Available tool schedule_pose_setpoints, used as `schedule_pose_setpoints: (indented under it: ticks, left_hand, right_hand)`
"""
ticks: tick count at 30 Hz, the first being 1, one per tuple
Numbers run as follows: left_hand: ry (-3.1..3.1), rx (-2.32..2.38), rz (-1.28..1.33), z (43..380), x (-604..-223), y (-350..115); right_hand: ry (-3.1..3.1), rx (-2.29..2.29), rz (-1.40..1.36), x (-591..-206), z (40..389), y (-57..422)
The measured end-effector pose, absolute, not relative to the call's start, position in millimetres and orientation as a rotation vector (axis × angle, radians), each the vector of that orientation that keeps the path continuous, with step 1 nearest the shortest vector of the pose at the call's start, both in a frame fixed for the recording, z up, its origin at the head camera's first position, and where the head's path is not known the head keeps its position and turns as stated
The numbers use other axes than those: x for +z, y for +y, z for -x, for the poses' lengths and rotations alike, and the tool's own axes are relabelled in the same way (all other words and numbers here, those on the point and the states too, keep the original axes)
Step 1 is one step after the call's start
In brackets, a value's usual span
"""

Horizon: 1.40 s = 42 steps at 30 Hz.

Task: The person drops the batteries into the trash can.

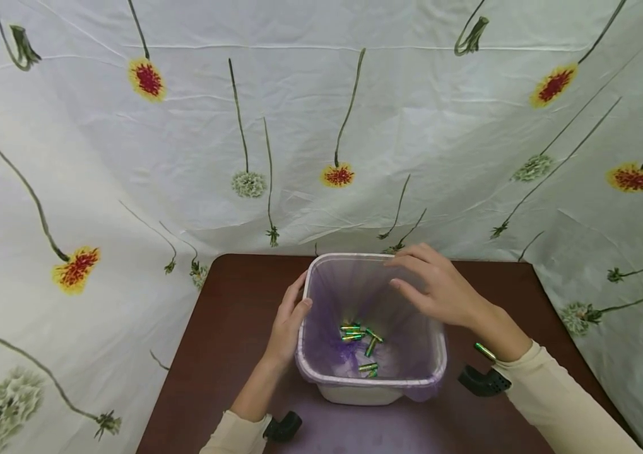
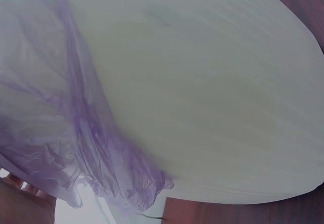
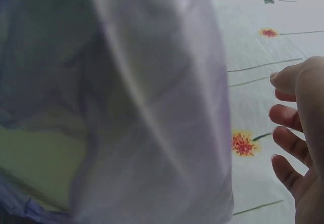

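Observation:
A small waste bin (image 1: 349,395), lined with a translucent purple bag (image 1: 321,343), stands on the dark red-brown table. Several green-and-gold batteries (image 1: 352,333) lie scattered on its bottom. My left hand (image 1: 288,325) rests against the bin's left side, fingers along the outside and thumb at the rim. In the left wrist view, the bag's gathered edge (image 2: 121,168) hangs over the pale bin wall (image 2: 202,97). My right hand (image 1: 437,284) hovers over the far right rim, fingers loosely bent, holding nothing; in the right wrist view its fingers (image 3: 288,118) are spread apart.
One more battery (image 1: 484,351) lies on the table (image 1: 241,302) right of the bin, beside my right wrist. Black camera mounts (image 1: 483,382) sit on both wrists. A white flower-printed cloth (image 1: 293,113) hangs behind and along both sides of the table.

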<state>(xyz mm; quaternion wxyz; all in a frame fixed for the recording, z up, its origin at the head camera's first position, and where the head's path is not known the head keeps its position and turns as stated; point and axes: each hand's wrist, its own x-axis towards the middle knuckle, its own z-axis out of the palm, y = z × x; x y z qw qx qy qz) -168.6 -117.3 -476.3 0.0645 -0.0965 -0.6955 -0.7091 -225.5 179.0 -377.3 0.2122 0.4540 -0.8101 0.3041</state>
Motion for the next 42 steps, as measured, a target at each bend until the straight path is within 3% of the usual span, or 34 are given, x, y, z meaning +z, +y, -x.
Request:
schedule_pose_setpoints:
  ticks: [22,42]
  left_hand:
    - [-2.085,-2.142,0.289,168,-476,-121]
    - [-2.074,-2.162,0.309,167,-477,-118]
  right_hand:
    - [-2.377,0.849,-0.900,-410,207,260]
    - [-2.530,0.798,-0.503,-496,189,329]
